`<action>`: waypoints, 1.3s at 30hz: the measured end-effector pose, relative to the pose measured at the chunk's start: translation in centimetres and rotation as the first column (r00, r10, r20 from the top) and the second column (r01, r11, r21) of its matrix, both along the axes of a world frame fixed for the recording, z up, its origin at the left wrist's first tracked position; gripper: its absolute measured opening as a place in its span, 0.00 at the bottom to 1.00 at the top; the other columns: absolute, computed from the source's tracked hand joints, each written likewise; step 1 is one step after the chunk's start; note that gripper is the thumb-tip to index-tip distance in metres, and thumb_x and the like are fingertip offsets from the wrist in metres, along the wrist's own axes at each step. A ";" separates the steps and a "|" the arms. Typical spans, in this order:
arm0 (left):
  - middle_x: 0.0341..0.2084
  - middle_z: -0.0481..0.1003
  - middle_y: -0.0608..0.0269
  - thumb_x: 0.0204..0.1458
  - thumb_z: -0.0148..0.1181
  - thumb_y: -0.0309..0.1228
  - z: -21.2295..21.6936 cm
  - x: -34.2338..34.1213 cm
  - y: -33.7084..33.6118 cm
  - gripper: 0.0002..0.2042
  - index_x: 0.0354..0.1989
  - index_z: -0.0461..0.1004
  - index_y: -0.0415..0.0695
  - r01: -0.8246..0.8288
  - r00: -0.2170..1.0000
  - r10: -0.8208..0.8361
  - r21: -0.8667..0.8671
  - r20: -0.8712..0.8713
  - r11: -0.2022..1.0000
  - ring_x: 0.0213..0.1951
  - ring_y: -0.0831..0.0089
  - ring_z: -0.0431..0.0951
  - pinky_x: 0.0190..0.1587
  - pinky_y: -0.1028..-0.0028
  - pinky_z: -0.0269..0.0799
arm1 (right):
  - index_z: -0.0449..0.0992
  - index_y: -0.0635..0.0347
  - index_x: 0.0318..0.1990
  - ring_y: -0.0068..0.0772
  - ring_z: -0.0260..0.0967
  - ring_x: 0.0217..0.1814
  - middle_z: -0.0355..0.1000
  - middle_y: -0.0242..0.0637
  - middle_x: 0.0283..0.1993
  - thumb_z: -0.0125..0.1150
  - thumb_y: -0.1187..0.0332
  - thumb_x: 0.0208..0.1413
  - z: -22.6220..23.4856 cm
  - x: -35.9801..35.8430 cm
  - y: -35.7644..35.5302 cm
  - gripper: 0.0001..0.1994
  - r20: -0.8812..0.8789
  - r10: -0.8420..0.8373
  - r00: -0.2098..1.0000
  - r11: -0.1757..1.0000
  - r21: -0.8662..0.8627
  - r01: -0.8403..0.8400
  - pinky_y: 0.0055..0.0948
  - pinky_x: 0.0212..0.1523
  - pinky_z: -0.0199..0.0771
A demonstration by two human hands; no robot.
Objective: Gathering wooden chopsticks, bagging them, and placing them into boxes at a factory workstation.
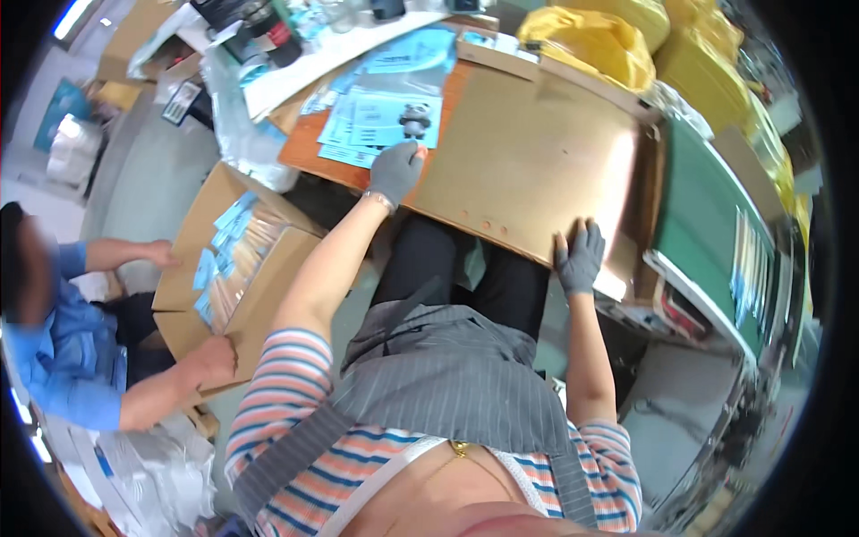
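My left hand [395,174], in a grey glove with bare fingertips, is at the near edge of a stack of blue printed plastic bags [358,121]. Its fingers are curled together; what they hold, if anything, is hidden. The top bag carries a panda picture [414,121]. My right hand [580,257], gloved the same way, lies at the front edge of a wide brown board [528,152], fingers apart and holding nothing. This board covers the table in front of me, right of the bags.
At my left, a person in blue [76,358] grips an open carton [183,282] of blue-headed packets. An orange-brown tabletop [304,148] shows under the bags. Yellow sacks [591,40] stand behind the board. A green-topped surface [707,206] stands to the right.
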State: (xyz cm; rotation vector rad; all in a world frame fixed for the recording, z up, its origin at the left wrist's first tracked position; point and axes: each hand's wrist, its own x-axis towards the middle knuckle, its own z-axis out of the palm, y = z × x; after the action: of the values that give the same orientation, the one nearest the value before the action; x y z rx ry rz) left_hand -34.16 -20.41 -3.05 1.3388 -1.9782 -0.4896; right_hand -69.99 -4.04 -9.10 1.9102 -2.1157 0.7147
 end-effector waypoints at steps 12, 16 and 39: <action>0.38 0.75 0.53 0.46 0.64 0.45 -2.5 8.2 -10.9 0.18 0.37 0.72 0.43 -0.149 0.950 0.057 0.285 0.308 0.947 0.45 0.60 0.74 0.44 0.65 0.69 | 0.63 0.62 0.59 0.55 0.51 0.66 0.57 0.54 0.63 0.54 0.53 0.55 1.9 0.6 -0.6 0.29 0.016 -0.056 0.998 0.995 0.088 0.054 0.47 0.66 0.48; 0.41 0.75 0.50 0.52 0.56 0.42 -1.1 8.7 -12.8 0.15 0.38 0.72 0.42 -0.044 0.933 -0.070 0.305 0.353 0.951 0.45 0.58 0.75 0.45 0.62 0.69 | 0.64 0.63 0.59 0.54 0.50 0.67 0.56 0.54 0.64 0.54 0.52 0.55 1.6 0.8 -1.1 0.29 0.039 -0.062 0.997 0.989 0.135 0.056 0.47 0.67 0.45; 0.30 0.72 0.63 0.47 0.57 0.40 -2.6 3.6 0.0 0.09 0.30 0.72 0.48 0.121 0.943 0.000 -0.343 0.333 0.931 0.35 0.63 0.73 0.37 0.64 0.67 | 0.65 0.59 0.59 0.61 0.53 0.64 0.55 0.61 0.63 0.41 0.40 0.58 -0.4 5.4 -3.4 0.33 0.052 -0.216 0.975 0.947 0.256 0.196 0.51 0.61 0.54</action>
State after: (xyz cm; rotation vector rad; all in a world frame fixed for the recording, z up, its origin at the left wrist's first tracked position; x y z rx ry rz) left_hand -30.52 -20.40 -5.63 1.1814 -2.2491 0.0832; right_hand -64.61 -7.45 -9.54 1.7597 -2.5135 0.5087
